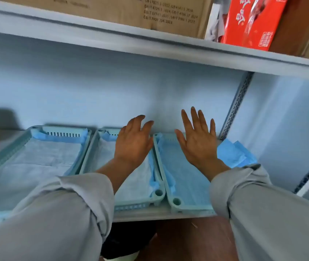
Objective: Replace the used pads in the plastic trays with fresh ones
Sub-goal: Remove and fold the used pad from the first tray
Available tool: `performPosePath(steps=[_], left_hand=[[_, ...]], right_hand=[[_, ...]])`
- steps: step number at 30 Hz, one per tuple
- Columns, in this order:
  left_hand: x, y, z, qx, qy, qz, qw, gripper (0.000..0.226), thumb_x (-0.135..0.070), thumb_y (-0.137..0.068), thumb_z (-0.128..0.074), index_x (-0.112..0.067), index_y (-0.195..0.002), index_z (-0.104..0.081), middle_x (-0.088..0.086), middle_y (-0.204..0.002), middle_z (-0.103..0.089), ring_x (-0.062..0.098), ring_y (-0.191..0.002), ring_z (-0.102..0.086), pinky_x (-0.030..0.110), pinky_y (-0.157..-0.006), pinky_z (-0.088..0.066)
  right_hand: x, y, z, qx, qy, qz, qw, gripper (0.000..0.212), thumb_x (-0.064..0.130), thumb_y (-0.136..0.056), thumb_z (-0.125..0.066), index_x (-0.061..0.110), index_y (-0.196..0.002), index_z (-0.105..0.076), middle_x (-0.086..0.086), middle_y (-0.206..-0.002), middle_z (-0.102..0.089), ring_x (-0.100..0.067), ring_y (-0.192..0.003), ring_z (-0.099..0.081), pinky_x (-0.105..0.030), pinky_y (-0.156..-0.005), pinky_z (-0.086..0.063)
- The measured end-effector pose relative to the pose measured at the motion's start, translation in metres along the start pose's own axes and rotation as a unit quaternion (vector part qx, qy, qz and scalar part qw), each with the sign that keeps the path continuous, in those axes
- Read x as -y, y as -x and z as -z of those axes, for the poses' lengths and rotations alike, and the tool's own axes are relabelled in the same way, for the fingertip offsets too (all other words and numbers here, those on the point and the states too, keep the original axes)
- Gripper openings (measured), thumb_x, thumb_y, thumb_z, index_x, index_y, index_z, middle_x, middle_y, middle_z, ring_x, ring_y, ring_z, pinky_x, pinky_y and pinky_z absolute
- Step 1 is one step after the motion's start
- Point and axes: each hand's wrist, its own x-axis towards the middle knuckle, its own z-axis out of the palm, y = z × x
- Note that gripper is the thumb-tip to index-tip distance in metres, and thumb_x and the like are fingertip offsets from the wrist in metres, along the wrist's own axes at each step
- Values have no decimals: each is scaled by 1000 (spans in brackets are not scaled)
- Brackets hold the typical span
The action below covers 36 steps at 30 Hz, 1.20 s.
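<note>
Hovering flat hands point(133, 142) point(198, 142) over slotted plastic trays point(160, 162), quilted pads point(185, 176).

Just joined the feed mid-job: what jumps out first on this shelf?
Two open hands, the left hand and the right hand, reach over three pale green plastic trays lined with pads. The rightmost pad shows blue; the other two show white. A red box stands on the shelf above, at right.

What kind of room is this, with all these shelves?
Probably a storeroom or supply area. Metal shelving holds a cardboard box and a red carton above, with three padded plastic trays on the shelf below.
</note>
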Motion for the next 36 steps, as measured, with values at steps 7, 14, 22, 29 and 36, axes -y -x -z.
performPosePath(steps=[7, 14, 22, 29, 36], left_hand=[[19, -34, -66, 144, 8, 60, 988, 48, -31, -97, -42, -23, -143, -33, 1, -148, -28, 21, -132, -39, 35, -97, -43], [21, -50, -133, 343, 62, 116, 930, 45, -26, -97, -42, -22, -141, -36, 6, -140, -43, 26, -124, -49, 37, -98, -45], [3, -38, -182, 409, 150, 175, 883, 38, -22, -94, -48, -10, -129, -45, 16, -127, -54, 33, -111, -57, 39, -91, -51], [-6, -35, -190, 444, 233, 296, 813, 33, -11, -92, -52, -13, -124, -47, 13, -120, -55, 32, -98, -64, 42, -64, -61], [-12, -24, -187, 443, 237, 348, 792, 42, -13, -95, -50, -17, -136, -40, 16, -127, -51, 34, -104, -61, 43, -69, -61]], right_hand=[[-14, -22, -76, 96, -4, -26, 995, 75, 59, -86, 8, 27, -153, -4, -2, -161, -1, -22, -149, -3, -47, -119, -3], [-23, -22, -125, 281, -92, -102, 950, 56, 41, -100, -31, 16, -149, -22, -8, -158, -18, -25, -145, -20, -43, -116, -20], [-9, -6, -158, 455, -357, -230, 782, 30, 29, -94, -52, 8, -110, -65, -4, -81, -52, -11, -65, -46, -23, -57, -43], [-5, -7, -162, 442, -363, -220, 790, 28, 23, -91, -55, 2, -104, -68, -12, -88, -61, -20, -77, -56, -23, -59, -48], [6, -3, -164, 427, -360, -220, 800, 19, 23, -93, -51, 9, -92, -64, -3, -72, -52, -17, -70, -52, -21, -55, -45]])
